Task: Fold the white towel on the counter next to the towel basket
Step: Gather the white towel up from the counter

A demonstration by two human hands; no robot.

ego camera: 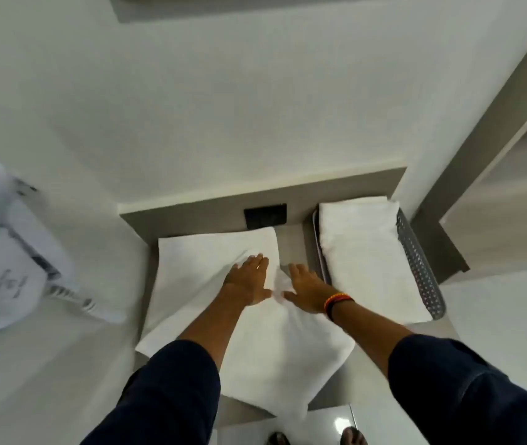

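A white towel (191, 277) lies spread over the grey counter (294, 248), one corner hanging past the front edge. My left hand (249, 281) rests flat on it, fingers apart, palm down. Just to its right my right hand (307, 290) also lies flat on the towel, near its right edge, with a coloured band on the wrist. A small ridge of cloth is bunched between the two hands. To the right stands the grey perforated towel basket (419, 268), holding folded white towels (364, 248).
A black wall socket plate (265, 216) sits behind the towel. A white appliance with a coiled cord (2, 252) stands at the left. A grey panel (480, 130) rises at the right. Feet (352, 436) show on the tiled floor below.
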